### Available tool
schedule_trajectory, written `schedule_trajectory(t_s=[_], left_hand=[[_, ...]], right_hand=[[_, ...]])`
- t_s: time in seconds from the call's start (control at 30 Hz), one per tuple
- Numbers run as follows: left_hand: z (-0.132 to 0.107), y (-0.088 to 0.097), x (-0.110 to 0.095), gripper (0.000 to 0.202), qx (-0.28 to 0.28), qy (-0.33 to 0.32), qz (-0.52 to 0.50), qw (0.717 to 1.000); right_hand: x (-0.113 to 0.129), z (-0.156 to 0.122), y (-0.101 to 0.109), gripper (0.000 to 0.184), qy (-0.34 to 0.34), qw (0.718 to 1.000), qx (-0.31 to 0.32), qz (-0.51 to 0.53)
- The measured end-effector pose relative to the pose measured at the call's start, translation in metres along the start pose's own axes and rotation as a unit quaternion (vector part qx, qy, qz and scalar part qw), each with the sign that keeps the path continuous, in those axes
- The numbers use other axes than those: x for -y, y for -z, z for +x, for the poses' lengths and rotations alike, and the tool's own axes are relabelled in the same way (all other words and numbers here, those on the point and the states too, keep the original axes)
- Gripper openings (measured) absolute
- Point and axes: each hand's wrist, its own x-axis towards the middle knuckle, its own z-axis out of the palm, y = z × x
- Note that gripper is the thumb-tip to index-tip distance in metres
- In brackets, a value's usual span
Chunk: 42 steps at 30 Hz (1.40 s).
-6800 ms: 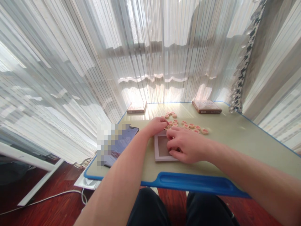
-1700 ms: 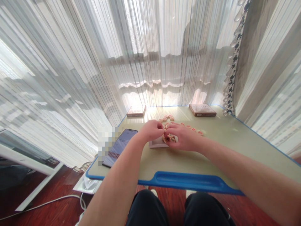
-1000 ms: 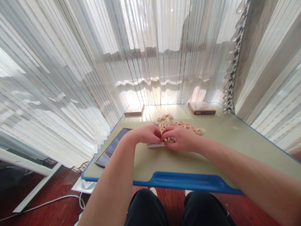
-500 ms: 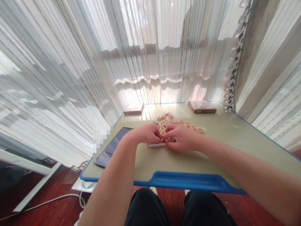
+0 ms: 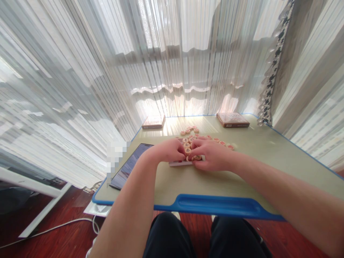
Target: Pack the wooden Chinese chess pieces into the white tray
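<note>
Head view, left hand: Your left hand [image 5: 171, 151] reaches in from the left over the shallow box; its fingers are bent and drawn narrow, the tips next to a low disc [image 5: 188, 158]. Whether they grip it, you cannot tell.
Head view, right hand: Your right hand [image 5: 212, 154] covers the right part of the box, its fingers curled with a small gap below the forefinger; a firm hold cannot be confirmed.
Shallow box: The shallow box [image 5: 179, 164] lies on the surface [image 5: 271, 157] before you — pale front rim toward you.
Black-marked discs: The black-marked discs [image 5: 187, 150] sit in the box, several in a column between your hands; one more shows beneath your right fingers.
Red-marked discs: The red-marked discs [image 5: 221, 143] lie beyond the box — a row running to the right, a small group farther back.
Phone: The phone [image 5: 131, 164] lies left of your left forearm, partly masked by pixelation.
Flat boxes: A left flat box [image 5: 153, 122] and a right flat box [image 5: 233, 120] rest near the far edge.
</note>
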Motion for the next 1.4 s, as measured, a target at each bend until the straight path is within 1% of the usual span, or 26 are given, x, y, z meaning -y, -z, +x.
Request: schedule_trajectory(t_s=[0.1,0.33,0.4,0.53,0.63,0.73,0.9,1.1,1.27,1.4], left_hand=[[0.0003,0.0003,0.0006,0.017,-0.004,0.007,0.007,1.000],[0.0007,-0.0004,0.0010,0.018,0.002,-0.008,0.016,1.000],[0.0010,-0.0003,0.0006,0.017,0.004,-0.008,0.011,1.000],[0.0011,0.0009,-0.0011,0.020,0.015,-0.008,0.015,1.000],[0.0008,0.0020,-0.0025,0.021,0.022,-0.005,0.019,1.000],[0.0007,0.0024,-0.0033,0.021,0.027,0.001,0.026,0.999],[0.0008,0.0027,-0.0032,0.021,0.030,-0.004,0.038,0.999],[-0.0020,0.0046,-0.0066,0.019,0.025,0.002,0.025,0.999],[-0.0021,0.0040,-0.0077,0.017,0.018,0.012,0.025,0.999],[-0.0003,0.0027,-0.0055,0.017,0.019,-0.006,0.024,1.000]], right_hand=[[-0.0009,0.0003,0.0001,0.020,-0.004,1.000,0.006,0.003],[-0.0046,-0.0003,-0.0031,0.021,-0.015,0.999,0.019,0.022],[-0.0045,-0.0007,-0.0033,0.019,-0.012,1.000,0.011,0.021],[-0.0032,-0.0009,-0.0007,0.016,-0.001,1.000,-0.030,0.009],[-0.0028,-0.0011,0.0027,0.014,-0.019,0.999,-0.045,0.014],[-0.0039,-0.0013,0.0053,0.014,-0.041,0.998,-0.049,0.019],[-0.0062,-0.0008,0.0066,0.016,-0.050,0.997,-0.055,0.016],[-0.0066,-0.0006,0.0062,0.017,-0.070,0.996,-0.061,0.002],[-0.0080,-0.0008,0.0059,0.018,-0.070,0.996,-0.055,-0.010],[-0.0087,-0.0007,0.0058,0.018,-0.066,0.996,-0.066,-0.017]])
